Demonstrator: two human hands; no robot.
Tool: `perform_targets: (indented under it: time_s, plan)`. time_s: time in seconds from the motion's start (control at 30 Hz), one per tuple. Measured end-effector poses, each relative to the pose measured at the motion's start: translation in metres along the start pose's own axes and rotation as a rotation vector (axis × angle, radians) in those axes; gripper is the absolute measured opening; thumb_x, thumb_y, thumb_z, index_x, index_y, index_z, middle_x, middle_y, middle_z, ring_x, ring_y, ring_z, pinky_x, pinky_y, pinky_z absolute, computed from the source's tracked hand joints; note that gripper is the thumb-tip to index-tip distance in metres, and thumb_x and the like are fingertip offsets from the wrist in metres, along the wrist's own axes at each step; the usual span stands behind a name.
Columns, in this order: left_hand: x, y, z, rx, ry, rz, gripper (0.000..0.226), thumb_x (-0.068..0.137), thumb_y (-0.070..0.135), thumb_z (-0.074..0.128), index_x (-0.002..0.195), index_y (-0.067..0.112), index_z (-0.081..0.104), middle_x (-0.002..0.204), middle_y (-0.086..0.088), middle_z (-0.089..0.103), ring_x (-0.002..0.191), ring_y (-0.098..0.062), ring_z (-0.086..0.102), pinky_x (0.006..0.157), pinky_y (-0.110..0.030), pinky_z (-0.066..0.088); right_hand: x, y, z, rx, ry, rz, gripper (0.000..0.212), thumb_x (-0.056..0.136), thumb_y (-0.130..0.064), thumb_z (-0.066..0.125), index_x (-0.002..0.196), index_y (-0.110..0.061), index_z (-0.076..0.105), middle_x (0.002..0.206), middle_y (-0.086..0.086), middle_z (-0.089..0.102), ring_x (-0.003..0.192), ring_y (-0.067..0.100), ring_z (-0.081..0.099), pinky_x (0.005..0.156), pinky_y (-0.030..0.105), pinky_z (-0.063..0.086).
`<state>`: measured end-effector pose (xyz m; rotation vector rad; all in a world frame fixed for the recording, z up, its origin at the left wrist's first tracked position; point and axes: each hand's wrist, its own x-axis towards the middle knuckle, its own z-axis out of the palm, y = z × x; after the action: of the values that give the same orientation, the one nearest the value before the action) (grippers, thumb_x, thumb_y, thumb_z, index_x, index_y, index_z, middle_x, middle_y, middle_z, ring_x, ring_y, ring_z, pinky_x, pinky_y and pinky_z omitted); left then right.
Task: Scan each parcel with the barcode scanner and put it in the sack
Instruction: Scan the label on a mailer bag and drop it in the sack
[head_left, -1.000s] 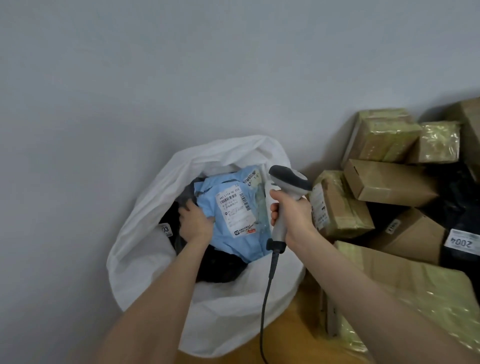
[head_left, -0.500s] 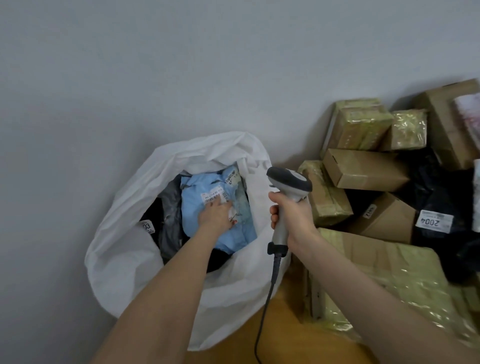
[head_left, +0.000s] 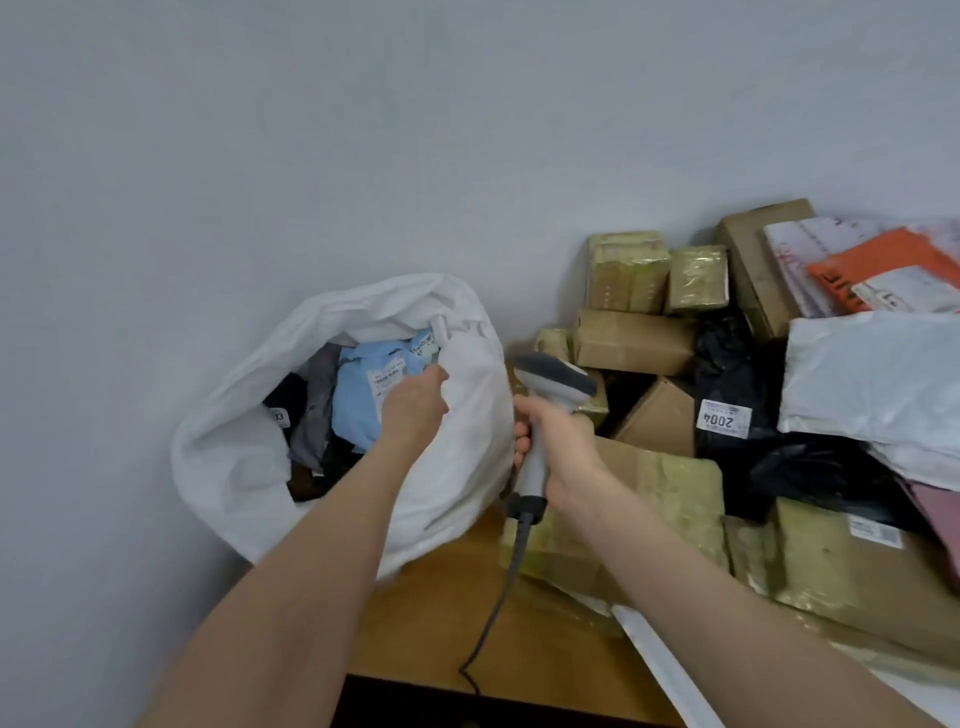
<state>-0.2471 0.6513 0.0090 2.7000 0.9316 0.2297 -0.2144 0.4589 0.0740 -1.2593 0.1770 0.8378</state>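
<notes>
Blue parcel (head_left: 358, 405) looks soft, light, slippery; I'd pinch its edge. My right hand (head_left: 563, 447) grips the scanner (head_left: 553, 376); my left hand (head_left: 413, 410) rests there, grip unclear.

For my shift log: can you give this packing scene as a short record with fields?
sack: white sack, open, by the wall
inside: blue parcel, label facing up
left hand: above the blue parcel at the sack mouth; grip unclear
right hand: grips barcode scanner by its handle
pile: cardboard boxes and black mailer labelled 2004, on the right
</notes>
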Motion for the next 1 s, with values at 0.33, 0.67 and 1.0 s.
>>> perform_targets:
  time_s: [0.33,0.67,1.0]
  plan:
    - [-0.098,0.168,0.002,-0.113,-0.074,0.111,0.032,0.093,0.011,0.049,0.12,0.016,0.065,0.114,-0.009,0.065,0.109,-0.027,0.059,0.09,-0.039,0.047,-0.088,-0.02,-0.144,0.002,-0.029,-0.014,0.013,0.089,-0.01,0.065,0.079,-0.009,0.058,0.048,0.001,0.051,0.039,0.011,0.045,0.043,0.023,0.039]
    - [-0.115,0.265,0.03,-0.035,-0.197,0.222,0.031,0.1,0.023,0.045,0.121,0.027,0.067,0.123,-0.001,0.065,0.11,-0.024,0.06,0.087,-0.038,0.052,-0.115,-0.037,-0.239,0.036,0.087,-0.006,0.021,0.091,-0.011,0.061,0.072,-0.01,0.054,0.042,-0.001,0.048,0.033,0.009,0.04,0.037,0.019,0.035]
    - [-0.128,0.358,0.052,-0.111,-0.103,0.221,0.016,0.093,0.022,0.056,0.089,0.028,0.07,0.107,0.004,0.066,0.096,-0.019,0.062,0.071,-0.032,0.05,-0.122,-0.098,-0.326,-0.032,0.219,-0.115,0.013,0.088,-0.01,0.065,0.078,-0.008,0.057,0.047,0.001,0.052,0.036,0.01,0.044,0.039,0.019,0.038]
